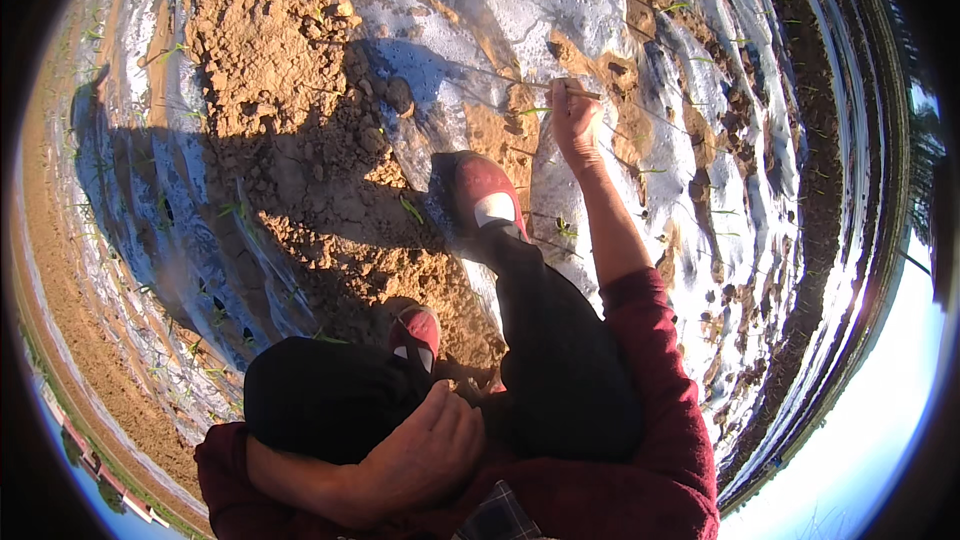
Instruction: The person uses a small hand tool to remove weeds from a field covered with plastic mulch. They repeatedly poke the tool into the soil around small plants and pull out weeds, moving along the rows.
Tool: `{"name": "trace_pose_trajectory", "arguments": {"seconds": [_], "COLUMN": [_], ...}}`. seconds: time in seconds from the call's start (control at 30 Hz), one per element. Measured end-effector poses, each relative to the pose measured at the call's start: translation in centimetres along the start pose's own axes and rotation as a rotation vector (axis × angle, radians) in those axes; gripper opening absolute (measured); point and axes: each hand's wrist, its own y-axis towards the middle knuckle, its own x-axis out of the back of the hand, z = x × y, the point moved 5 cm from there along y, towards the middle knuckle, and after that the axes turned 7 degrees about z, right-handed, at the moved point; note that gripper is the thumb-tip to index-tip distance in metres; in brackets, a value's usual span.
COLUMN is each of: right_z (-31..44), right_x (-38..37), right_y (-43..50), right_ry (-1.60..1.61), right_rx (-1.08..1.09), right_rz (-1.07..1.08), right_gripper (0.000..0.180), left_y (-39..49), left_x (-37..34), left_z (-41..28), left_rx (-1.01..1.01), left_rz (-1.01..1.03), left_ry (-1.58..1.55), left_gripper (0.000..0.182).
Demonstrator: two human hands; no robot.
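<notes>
My right hand (576, 116) reaches out over the plastic mulch film (555, 187) and grips a thin stick (589, 94). The stick's other end points left, low over the film. Just left of my wrist, a small green seedling (534, 111) shows near a patch of soil lying on the film. My left hand (442, 435) rests in front of my lap between the knees, its fingers curled. Its palm is turned away, so whether it holds anything is hidden.
My red shoe (484, 184) stands at the film's edge; the other shoe (415, 334) is on the cloddy soil furrow (255, 52). More film rows (742, 240) with seedlings and soil patches run along the right. Another film strip (180, 202) lies left, partly under my shadow.
</notes>
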Motion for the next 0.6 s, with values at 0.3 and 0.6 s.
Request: {"name": "trace_pose_trajectory", "arguments": {"seconds": [0.3, 0.6], "right_z": [1.2, 0.7], "right_x": [-0.1, 1.8], "right_y": [0.6, 0.6], "right_ry": [-0.107, -0.185], "right_rx": [0.145, -0.024], "right_rz": [-0.032, 0.034], "right_gripper": [0.024, 0.023], "left_y": [0.2, 0.1], "left_x": [-0.1, -0.1], "left_z": [-0.1, 0.1], "left_rx": [-0.004, 0.0], "left_rz": [0.013, 0.02], "left_ry": [-0.006, -0.015], "left_gripper": [0.045, 0.044]}}
